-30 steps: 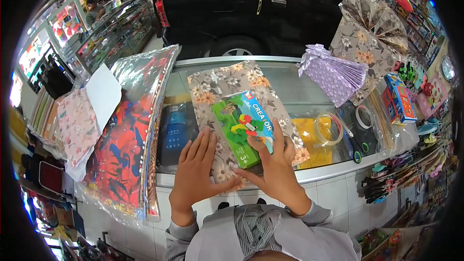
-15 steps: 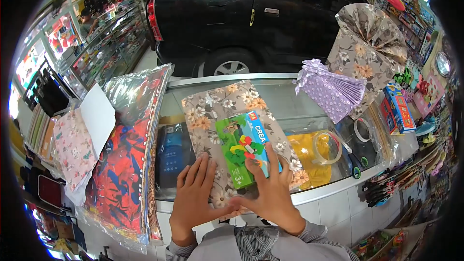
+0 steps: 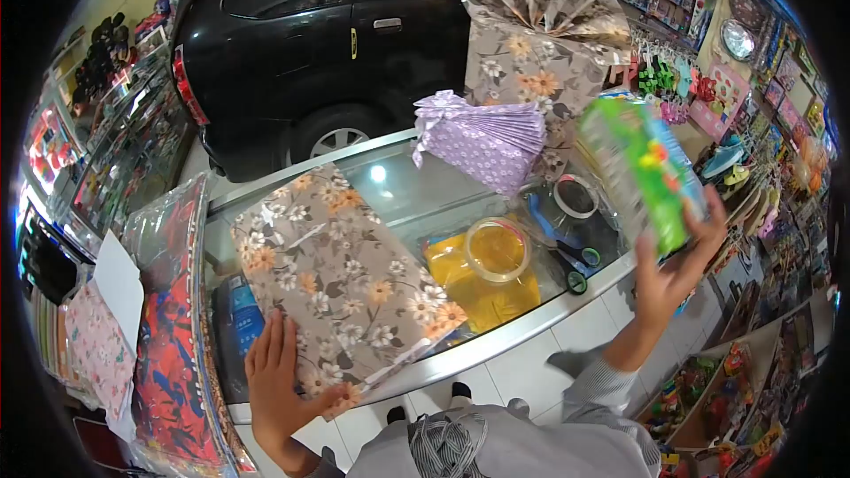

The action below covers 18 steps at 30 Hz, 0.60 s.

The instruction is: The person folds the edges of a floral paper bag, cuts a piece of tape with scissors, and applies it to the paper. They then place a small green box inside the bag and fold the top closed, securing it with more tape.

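Observation:
My right hand [image 3: 677, 270] grips the lower end of a green and blue toy box [image 3: 645, 168], raised at the right of the glass counter and blurred by motion. With fingers spread, my left hand [image 3: 282, 385] lies flat on the lower left corner of a floral wrapping paper sheet [image 3: 345, 274]. That grey-brown sheet rests on the counter, its right edge near a yellow package [image 3: 487, 288] under a roll of clear tape [image 3: 498, 250]. Scissors [image 3: 567, 252] with dark and green handles lie to the right of the tape.
A purple pleated gift wrap [image 3: 482, 137] and a floral fan-topped gift wrap [image 3: 549, 53] stand at the counter's far side. Another tape roll [image 3: 575, 196] lies near the scissors. Plastic-wrapped red sheets [image 3: 168, 336] cover the left end. A black car [image 3: 310, 44] is behind the counter [image 3: 469, 363].
My right hand has lifted the toy box off the wrapping paper and carried it to the right. My left hand stays on the paper. The view has turned rightward.

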### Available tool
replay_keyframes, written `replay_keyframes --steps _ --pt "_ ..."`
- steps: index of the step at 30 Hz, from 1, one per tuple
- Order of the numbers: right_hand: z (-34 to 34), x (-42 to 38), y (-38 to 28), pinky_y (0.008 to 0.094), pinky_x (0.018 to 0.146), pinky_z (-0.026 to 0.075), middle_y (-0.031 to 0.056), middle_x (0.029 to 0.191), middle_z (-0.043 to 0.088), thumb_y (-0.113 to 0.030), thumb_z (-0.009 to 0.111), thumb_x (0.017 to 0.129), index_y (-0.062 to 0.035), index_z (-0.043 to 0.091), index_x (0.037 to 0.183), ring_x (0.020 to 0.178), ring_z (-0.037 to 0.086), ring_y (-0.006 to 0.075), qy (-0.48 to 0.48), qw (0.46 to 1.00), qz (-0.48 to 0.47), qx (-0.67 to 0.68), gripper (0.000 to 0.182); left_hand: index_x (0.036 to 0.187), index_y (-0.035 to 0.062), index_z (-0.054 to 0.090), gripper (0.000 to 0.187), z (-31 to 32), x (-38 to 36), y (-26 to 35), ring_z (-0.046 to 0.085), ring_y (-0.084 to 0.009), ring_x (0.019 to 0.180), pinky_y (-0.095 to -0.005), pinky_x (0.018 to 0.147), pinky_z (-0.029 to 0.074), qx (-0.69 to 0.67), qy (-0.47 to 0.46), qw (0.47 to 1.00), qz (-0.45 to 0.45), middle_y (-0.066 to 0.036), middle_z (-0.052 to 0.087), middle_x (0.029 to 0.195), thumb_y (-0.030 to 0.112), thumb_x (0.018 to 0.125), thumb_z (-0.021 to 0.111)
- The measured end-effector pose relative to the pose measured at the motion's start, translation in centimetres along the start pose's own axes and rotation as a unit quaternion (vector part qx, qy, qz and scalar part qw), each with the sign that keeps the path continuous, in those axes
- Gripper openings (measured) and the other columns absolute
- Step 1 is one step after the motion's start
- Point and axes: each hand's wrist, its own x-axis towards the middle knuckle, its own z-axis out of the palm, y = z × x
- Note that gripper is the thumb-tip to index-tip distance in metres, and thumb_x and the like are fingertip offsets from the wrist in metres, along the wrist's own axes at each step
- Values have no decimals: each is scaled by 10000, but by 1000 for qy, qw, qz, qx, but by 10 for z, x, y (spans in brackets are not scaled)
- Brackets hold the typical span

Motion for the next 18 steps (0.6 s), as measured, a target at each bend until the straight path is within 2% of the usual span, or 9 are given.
replay_keyframes --steps 2,4,7,10,12,15,18 --pt "0 24 50 415 1054 317 169 1366 405 -125 749 757 -24 528 1150 1272 398 298 52 996 1 -75 462 1409 -35 381 1034 -3 1 2 322 -364 1381 -469 1106 204 -12 -4 1000 -5 -241 335 1485 570 651 742" --pt "11 41 107 446 1035 324 186 1356 402 -202 792 692 -43 515 1177 1278 373 354 48 990 -9 -130 580 1409 -28 386 1017 -2 1 2 314 -363 1386 -474 1108 201 -17 -2 1000 -10 -235 327 1493 511 635 766" --pt "34 60 148 470 1038 302 192 1351 406 -294 786 705 -75 496 1244 1292 352 373 -42 982 -2 -183 650 1410 -22 390 1002 0 0 1 313 -360 1387 -470 1111 200 -27 12 1000 -7 -223 334 1494 485 631 765" --pt "41 65 158 530 1034 273 186 1343 412 -406 773 707 -138 468 1308 1302 337 385 -105 976 63 -182 726 1422 -12 379 982 1 -1 4 309 -356 1391 -457 1116 201 -26 11 999 -23 -216 327 1502 368 599 755" --pt "37 66 161 563 1031 252 178 1374 397 -449 772 698 -191 444 1346 1319 317 392 -113 975 31 -191 771 1432 7 376 975 1 -1 4 311 -358 1391 -456 1117 203 -30 10 999 -31 -204 325 1508 300 580 750" --pt "38 61 159 608 1017 230 166 1429 362 -491 779 677 -255 440 1365 1349 272 407 -126 971 12 -204 802 1423 19 392 976 3 -2 1 301 -354 1397 -474 1118 191 -40 13 999 -26 -190 340 1503 373 603 784" --pt "41 55 146 649 1024 183 160 1477 321 -507 787 661 -303 453 1359 1379 212 423 -137 962 13 -236 800 1429 33 393 974 4 -2 1 294 -357 1400 -480 1118 187 -46 14 998 -28 -180 340 1506 374 604 782"
